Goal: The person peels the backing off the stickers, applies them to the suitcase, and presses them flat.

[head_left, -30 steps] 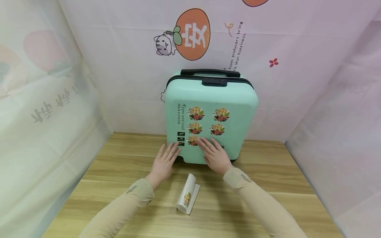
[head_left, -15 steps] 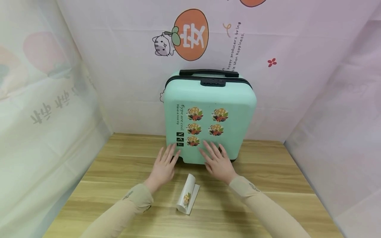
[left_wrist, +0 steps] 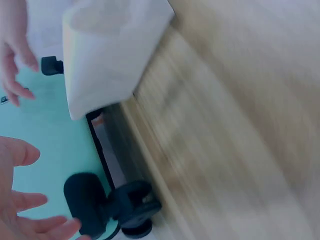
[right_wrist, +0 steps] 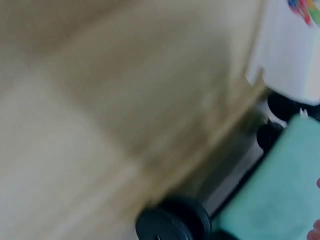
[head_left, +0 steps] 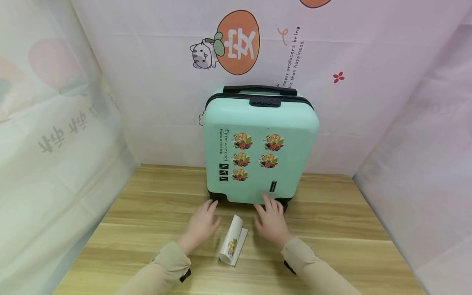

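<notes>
A mint-green suitcase (head_left: 258,119) stands upright at the back of the wooden table, with several round fruit stickers (head_left: 241,159) on its front. Between my hands lies a curled white sticker sheet (head_left: 231,241), one fruit sticker showing on it. My left hand (head_left: 200,225) holds nothing, fingers spread near the suitcase's lower left wheel (left_wrist: 132,205). My right hand (head_left: 272,219) is also bare, its fingertips overlapping the suitcase's bottom edge in the head view. In the right wrist view only fingertips (right_wrist: 315,232) show at the edge.
A printed cloth (head_left: 158,82) hangs behind the suitcase, and pale cloth (head_left: 55,143) hangs at both sides. The wooden table (head_left: 155,205) runs under everything. A black handle (head_left: 259,89) tops the suitcase, with a small black label (head_left: 273,186) low on its front.
Both hands have drawn down and back from the suitcase's front, the right one leaving the lowest left sticker. The small black label is now uncovered. The suitcase and sheet stay put.
</notes>
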The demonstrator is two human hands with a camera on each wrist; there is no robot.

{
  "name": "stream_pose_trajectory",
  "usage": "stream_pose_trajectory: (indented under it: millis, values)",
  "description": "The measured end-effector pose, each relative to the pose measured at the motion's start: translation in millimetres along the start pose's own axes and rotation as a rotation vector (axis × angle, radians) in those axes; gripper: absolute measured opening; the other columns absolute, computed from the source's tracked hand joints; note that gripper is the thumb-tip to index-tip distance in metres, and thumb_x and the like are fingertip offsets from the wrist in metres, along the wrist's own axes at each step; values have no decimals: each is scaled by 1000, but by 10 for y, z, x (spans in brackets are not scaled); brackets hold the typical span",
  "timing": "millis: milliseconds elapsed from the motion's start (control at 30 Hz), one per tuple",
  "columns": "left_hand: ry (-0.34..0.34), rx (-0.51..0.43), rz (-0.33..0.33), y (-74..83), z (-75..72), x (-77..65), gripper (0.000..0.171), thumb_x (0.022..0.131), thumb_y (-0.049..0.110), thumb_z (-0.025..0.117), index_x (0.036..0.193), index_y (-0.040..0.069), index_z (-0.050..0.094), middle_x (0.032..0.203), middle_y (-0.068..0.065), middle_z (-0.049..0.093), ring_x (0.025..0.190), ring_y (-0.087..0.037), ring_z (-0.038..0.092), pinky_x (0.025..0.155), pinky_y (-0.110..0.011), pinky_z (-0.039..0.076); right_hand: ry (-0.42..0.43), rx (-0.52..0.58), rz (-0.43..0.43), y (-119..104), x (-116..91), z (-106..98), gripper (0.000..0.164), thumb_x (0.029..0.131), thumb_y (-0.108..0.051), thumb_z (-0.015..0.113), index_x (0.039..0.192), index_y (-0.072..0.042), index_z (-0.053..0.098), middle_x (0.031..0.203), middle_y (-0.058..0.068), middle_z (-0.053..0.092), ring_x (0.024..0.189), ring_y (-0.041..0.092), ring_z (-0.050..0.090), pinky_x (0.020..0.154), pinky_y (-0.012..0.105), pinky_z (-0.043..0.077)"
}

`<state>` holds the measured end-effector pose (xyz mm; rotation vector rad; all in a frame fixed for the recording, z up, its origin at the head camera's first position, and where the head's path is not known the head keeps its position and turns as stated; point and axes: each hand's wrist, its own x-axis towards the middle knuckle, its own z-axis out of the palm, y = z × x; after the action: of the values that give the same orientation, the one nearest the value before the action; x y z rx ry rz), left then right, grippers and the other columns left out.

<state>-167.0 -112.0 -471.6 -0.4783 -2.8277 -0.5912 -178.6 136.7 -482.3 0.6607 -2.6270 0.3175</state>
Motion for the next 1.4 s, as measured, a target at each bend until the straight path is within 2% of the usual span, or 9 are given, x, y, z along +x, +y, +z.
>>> stream_pose_trajectory:
  millis: [200, 367, 500, 667, 867, 1000, 1200, 1300, 1400]
  values:
    - [-66, -111, -41, 52, 98, -109, 52, 88, 24, 65, 127, -7, 51, 125, -27, 56, 112, -41, 56, 94, -52, 48, -65, 49, 1, -122, -127, 111, 34, 86, -19, 67, 117, -8, 59, 141, 21, 40, 122, 39, 41, 98, 59, 35]
    - [-138, -215, -124, 139, 117, -190, 64, 84, 35, 69, 128, -8, 50, 125, -26, 57, 113, -41, 56, 95, -53, 47, -73, 44, 19, -170, -179, 153, 31, 86, -18, 67, 113, -8, 61, 139, 19, 44, 121, 37, 44, 96, 56, 40]
    - [-178, -279, -138, 188, 141, -252, 75, 76, 40, 76, 128, -8, 50, 118, -24, 61, 102, -37, 61, 86, -50, 52, -72, 60, 20, -199, -219, 178, 30, 84, -16, 68, 112, -7, 61, 136, 20, 47, 120, 36, 47, 95, 55, 44]
    - [-223, -354, -125, 208, 165, -314, 72, 71, 27, 80, 126, -8, 50, 109, -22, 63, 92, -33, 63, 74, -43, 56, -89, 106, 37, -232, -244, 200, 34, 85, -15, 68, 117, -4, 61, 135, 20, 48, 121, 36, 47, 96, 56, 44]
    - [-225, -500, -122, 184, 179, -351, 61, 72, 1, 73, 127, -10, 50, 99, -18, 66, 82, -24, 64, 61, -26, 54, -83, 162, 103, -267, -259, 223, 35, 84, -15, 68, 116, -3, 59, 132, 20, 50, 119, 37, 49, 93, 58, 45]
    - [-225, -551, -147, 150, 213, -358, 58, 75, -3, 68, 128, -12, 48, 96, -18, 66, 80, -23, 63, 58, -23, 54, -88, 260, 178, -277, -257, 233, 37, 84, -14, 68, 117, 0, 59, 131, 22, 51, 118, 39, 49, 94, 57, 44]
    - [-197, -587, -145, 113, 260, -348, 53, 79, -2, 65, 128, -12, 48, 96, -16, 65, 83, -24, 63, 63, -26, 55, -99, 536, 377, -254, -224, 199, 46, 85, -13, 66, 125, 5, 53, 131, 26, 50, 119, 43, 49, 95, 55, 44]
    - [-172, -619, -133, 89, 275, -332, 50, 81, -1, 65, 126, -12, 49, 97, -15, 66, 83, -21, 62, 65, -23, 53, -138, 646, 412, -225, -195, 155, 53, 86, -15, 67, 132, 3, 48, 134, 25, 48, 120, 43, 48, 96, 56, 43]
    - [-171, -674, -119, 84, 243, -296, 47, 83, 1, 65, 126, -12, 50, 98, -15, 66, 83, -18, 59, 65, -20, 52, -181, 757, 409, -193, -156, 97, 61, 86, -19, 69, 137, 0, 43, 134, 24, 48, 121, 44, 47, 97, 58, 42]
